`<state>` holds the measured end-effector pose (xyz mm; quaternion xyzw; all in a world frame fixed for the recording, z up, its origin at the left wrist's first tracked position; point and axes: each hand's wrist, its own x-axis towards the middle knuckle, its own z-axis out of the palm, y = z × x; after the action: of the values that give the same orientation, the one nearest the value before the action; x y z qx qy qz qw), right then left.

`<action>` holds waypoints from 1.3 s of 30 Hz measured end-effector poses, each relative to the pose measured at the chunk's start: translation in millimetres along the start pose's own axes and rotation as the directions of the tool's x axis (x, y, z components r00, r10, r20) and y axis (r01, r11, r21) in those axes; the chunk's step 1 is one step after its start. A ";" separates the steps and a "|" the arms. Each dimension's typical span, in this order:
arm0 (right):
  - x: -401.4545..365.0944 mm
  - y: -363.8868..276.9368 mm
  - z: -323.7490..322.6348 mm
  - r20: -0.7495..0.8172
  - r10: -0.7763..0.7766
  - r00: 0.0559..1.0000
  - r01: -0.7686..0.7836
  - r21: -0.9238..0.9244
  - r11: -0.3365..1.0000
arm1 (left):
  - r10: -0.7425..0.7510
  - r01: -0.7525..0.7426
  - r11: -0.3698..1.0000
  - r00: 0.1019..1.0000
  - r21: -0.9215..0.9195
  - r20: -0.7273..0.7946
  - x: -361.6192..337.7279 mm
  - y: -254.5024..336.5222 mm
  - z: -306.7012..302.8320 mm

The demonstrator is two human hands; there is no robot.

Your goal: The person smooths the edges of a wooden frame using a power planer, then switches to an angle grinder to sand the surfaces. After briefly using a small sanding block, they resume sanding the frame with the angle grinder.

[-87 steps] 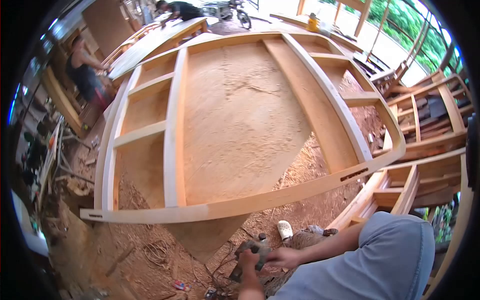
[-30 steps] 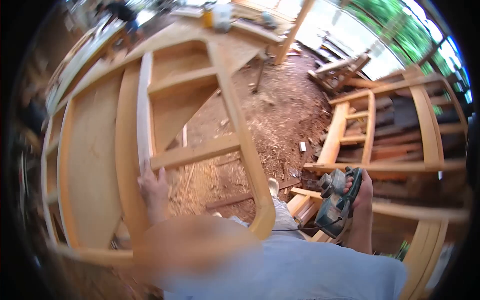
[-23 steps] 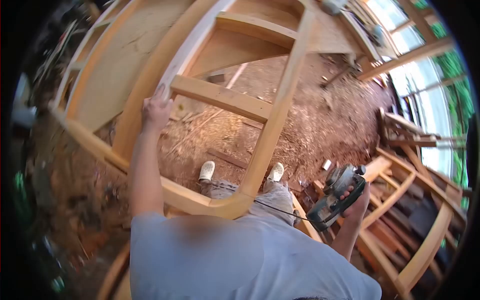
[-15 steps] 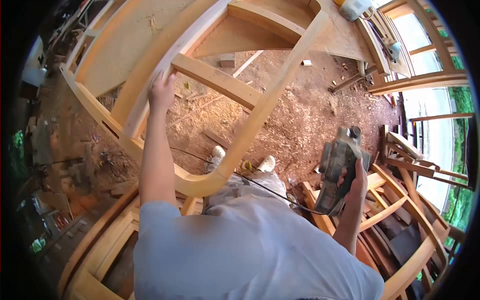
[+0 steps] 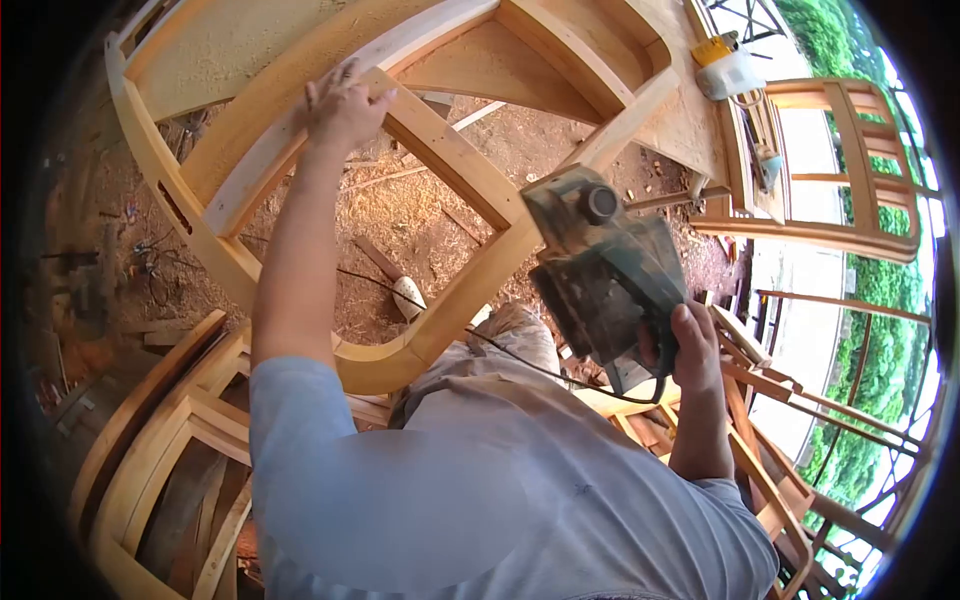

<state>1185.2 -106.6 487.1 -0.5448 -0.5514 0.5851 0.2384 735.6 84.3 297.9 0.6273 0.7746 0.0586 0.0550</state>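
Observation:
My right hand (image 5: 692, 345) is closed around the rear handle of a dusty dark electric planer (image 5: 610, 270). The planer is tilted, with its round front knob near the right rail of a curved wooden frame (image 5: 468, 290), which it overlaps in this view. My left hand (image 5: 345, 112) lies with fingers spread on the frame's pale curved rail (image 5: 262, 182), where a short crosspiece (image 5: 440, 145) joins it. A black power cord (image 5: 520, 358) runs from the planer across in front of my body.
Wood shavings and offcuts cover the dirt floor (image 5: 420, 245). More wooden frames (image 5: 150, 490) stand at lower left and lower right. A yellow-and-white container (image 5: 728, 72) sits on a board at upper right, near another upright wooden frame (image 5: 850, 150).
The planer in my right hand has come up and left, from beside my body to the frame's right rail. My left hand's fingers have spread on the rail. The view has shifted.

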 end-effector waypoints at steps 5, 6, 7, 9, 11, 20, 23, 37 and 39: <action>51.4 3.4 15.8 0.179 0.069 0.981 -0.076 0.032 0.997 | -0.491 0.492 0.868 0.871 -0.072 0.028 -0.7 -89.9 -22.1; 59.2 5.1 17.3 0.202 0.070 0.977 -0.078 0.035 0.996 | -0.570 0.575 0.814 0.818 -0.079 0.072 -6.9 -108.9 -29.0; 66.1 5.4 20.0 0.234 0.066 0.970 -0.079 0.044 0.996 | -0.588 0.592 0.803 0.805 -0.069 0.074 -12.5 -124.2 -23.5; 82.3 5.4 17.5 0.327 0.062 0.943 -0.081 0.044 0.996 | -0.663 0.665 0.747 0.745 0.007 0.071 -21.2 -144.9 -15.8; 95.3 8.7 19.9 0.354 0.049 0.934 -0.077 0.065 0.995 | -0.722 0.722 0.691 0.691 0.006 0.042 -30.0 -119.2 -27.8; 181.9 -28.9 79.7 0.309 0.080 0.948 -0.101 0.052 0.994 | -0.776 0.776 0.629 0.630 -0.038 0.009 -31.0 -107.8 -31.7; 219.4 -47.8 104.3 0.330 0.059 0.942 -0.052 -0.029 0.998 | -0.760 0.759 0.649 0.650 -0.047 -0.011 -30.8 -108.7 -31.9; 326.7 -101.0 182.7 0.420 -0.130 0.898 0.188 -0.100 0.977 | -0.701 0.698 0.713 0.706 -0.066 -0.103 -23.1 -148.8 1.7; 298.0 -87.4 158.4 0.407 -0.069 0.911 0.124 -0.110 0.986 | -0.733 0.727 0.681 0.675 -0.092 -0.085 -22.2 -141.1 -3.7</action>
<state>927.2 118.8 422.7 -0.3999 -0.6527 0.6337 0.1121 603.4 33.4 279.3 0.2602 0.9605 0.0875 0.0452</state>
